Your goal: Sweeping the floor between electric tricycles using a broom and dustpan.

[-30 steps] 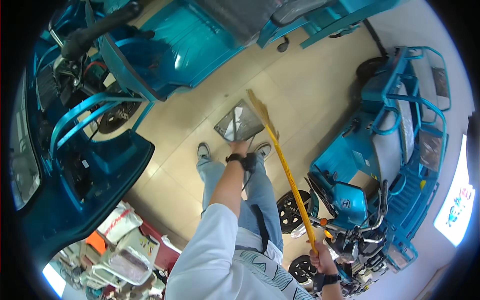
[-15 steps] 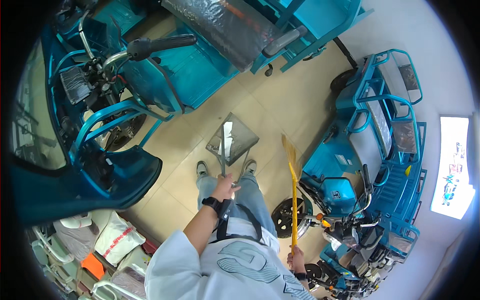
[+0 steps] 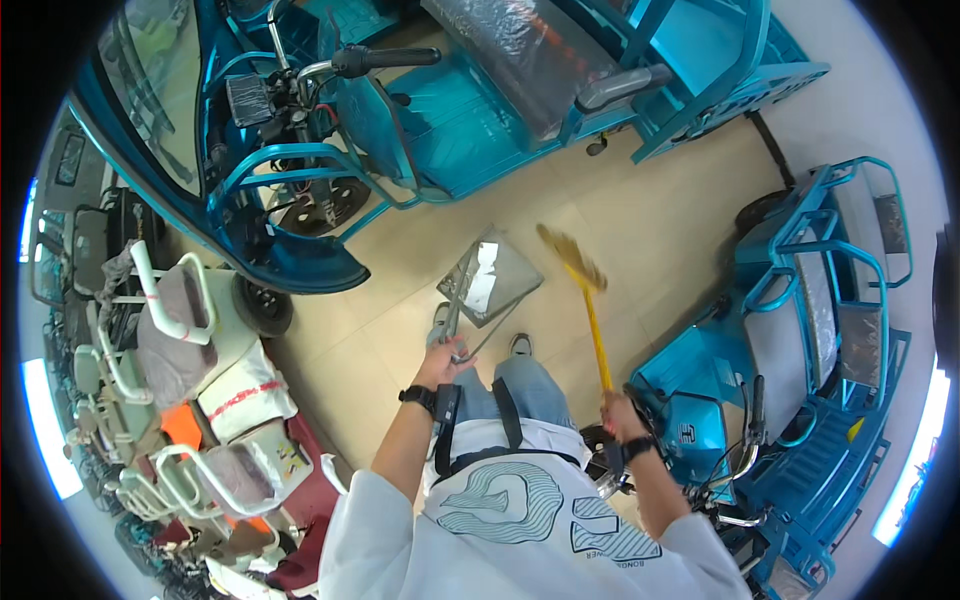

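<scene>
My left hand (image 3: 444, 363) is closed round the handle of a long-handled grey dustpan (image 3: 513, 272), whose pan lies on the floor just ahead of my feet. A bright white patch shows on the pan's surface. In my right hand (image 3: 623, 416) is a broom (image 3: 597, 338) with a yellow handle, gripped near its lower end in the picture. The broom's straw bristles (image 3: 574, 257) are slightly blurred, to the right of the pan and apart from it. I cannot tell whether they touch the floor.
A turquoise cargo tricycle (image 3: 470, 140) stands ahead, and another turquoise tricycle (image 3: 690, 350) is close on my right. Several seated vehicles with white rails (image 3: 185, 310) and a wheel (image 3: 262, 303) line the left. Pale floor tiles (image 3: 650, 220) lie between them.
My right hand has come forward and the broom's bristles have swung left, closer to the dustpan. The dustpan stays in my left hand. The whole view has shifted, showing more vehicles on the left.
</scene>
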`<state>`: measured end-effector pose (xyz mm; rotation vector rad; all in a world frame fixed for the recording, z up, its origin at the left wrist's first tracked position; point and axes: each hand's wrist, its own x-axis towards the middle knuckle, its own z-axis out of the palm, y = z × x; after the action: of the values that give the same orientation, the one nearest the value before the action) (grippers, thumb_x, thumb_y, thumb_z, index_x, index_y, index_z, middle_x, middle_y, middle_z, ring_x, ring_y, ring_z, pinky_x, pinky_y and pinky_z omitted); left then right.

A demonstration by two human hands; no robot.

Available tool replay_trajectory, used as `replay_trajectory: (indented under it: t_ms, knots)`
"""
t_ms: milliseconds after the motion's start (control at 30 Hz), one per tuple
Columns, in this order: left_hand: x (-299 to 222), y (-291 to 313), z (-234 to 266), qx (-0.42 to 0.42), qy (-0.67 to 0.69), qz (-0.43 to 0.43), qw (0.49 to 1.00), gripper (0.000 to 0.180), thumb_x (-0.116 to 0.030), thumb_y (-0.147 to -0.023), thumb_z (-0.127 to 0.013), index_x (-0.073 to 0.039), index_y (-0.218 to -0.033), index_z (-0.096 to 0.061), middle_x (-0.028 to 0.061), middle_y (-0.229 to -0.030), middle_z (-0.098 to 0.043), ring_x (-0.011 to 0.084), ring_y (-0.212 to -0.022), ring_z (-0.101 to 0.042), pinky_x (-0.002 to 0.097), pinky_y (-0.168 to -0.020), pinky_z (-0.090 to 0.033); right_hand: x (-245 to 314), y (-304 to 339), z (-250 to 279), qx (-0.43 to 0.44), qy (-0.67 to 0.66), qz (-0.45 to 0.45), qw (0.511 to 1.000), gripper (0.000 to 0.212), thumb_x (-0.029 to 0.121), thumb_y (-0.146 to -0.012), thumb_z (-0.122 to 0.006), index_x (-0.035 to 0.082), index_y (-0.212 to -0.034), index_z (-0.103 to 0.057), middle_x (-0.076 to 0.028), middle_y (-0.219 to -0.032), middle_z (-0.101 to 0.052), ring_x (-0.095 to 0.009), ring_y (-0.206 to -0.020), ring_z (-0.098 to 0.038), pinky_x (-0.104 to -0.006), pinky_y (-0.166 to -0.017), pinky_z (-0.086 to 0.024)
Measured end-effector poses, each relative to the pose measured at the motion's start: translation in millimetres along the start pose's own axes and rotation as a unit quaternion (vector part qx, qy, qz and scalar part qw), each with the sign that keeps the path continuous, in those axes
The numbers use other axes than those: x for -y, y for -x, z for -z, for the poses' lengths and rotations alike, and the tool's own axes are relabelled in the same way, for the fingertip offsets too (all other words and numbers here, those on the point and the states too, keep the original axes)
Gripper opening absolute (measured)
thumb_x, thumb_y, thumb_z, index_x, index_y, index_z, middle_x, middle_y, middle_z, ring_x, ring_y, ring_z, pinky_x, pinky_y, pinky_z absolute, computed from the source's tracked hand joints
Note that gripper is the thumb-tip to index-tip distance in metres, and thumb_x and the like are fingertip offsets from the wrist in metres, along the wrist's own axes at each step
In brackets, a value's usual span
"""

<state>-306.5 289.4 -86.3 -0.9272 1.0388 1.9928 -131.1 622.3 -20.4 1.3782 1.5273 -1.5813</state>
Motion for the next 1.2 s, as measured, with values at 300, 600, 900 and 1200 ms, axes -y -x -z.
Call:
replay_trajectory:
  t_ms: [300,600,900,1200]
  knots:
    - [30,112,9,-0.159,0.050,-0.064,0.984,0.023,0.010,-0.071,-0.038,-0.007,-0.086,-0.036,0.0093,-0.108,-0.038,0.0241,-0.089,-0.041,0.0510,-0.079,-0.045,128,-121,-29,-0.058,0.353,0.175,0.917,0.034,0.030,-0.082,-0.040,0.000,-0.081,-0.055,-0.018,-0.069,-0.059,-0.030,-0.063,-0.059,-0.0405,-0.054,-0.046]
    - [54,167,48,-0.295,0.124,-0.073,0.944,0.020,0.009,-0.073,-0.039,-0.008,-0.085,-0.039,0.0082,-0.101,-0.044,0.0248,-0.083,-0.045,0.0528,-0.078,-0.043,167,-150,-39,-0.118,0.596,0.277,0.744,0.027,0.028,-0.080,-0.044,0.012,-0.100,-0.053,-0.015,-0.079,-0.060,-0.031,-0.076,-0.059,-0.0422,-0.065,-0.048]
    - [78,167,88,-0.351,0.199,-0.077,0.912,0.022,0.009,-0.073,-0.039,-0.009,-0.087,-0.040,0.0073,-0.102,-0.047,0.0266,-0.085,-0.045,0.0534,-0.079,-0.041,99,-126,96,-0.057,0.605,0.277,0.745,0.024,0.025,-0.081,-0.045,0.012,-0.100,-0.051,-0.018,-0.078,-0.059,-0.037,-0.075,-0.055,-0.0458,-0.065,-0.045]
    - [108,201,102,-0.357,0.269,-0.098,0.889,0.020,0.006,-0.077,-0.037,-0.010,-0.088,-0.039,0.0059,-0.103,-0.048,0.0272,-0.085,-0.047,0.0534,-0.078,-0.042,120,-58,76,-0.022,0.655,0.311,0.688,0.034,0.025,-0.079,-0.048,0.019,-0.113,-0.048,-0.018,-0.070,-0.058,-0.035,-0.067,-0.056,-0.0460,-0.058,-0.046]
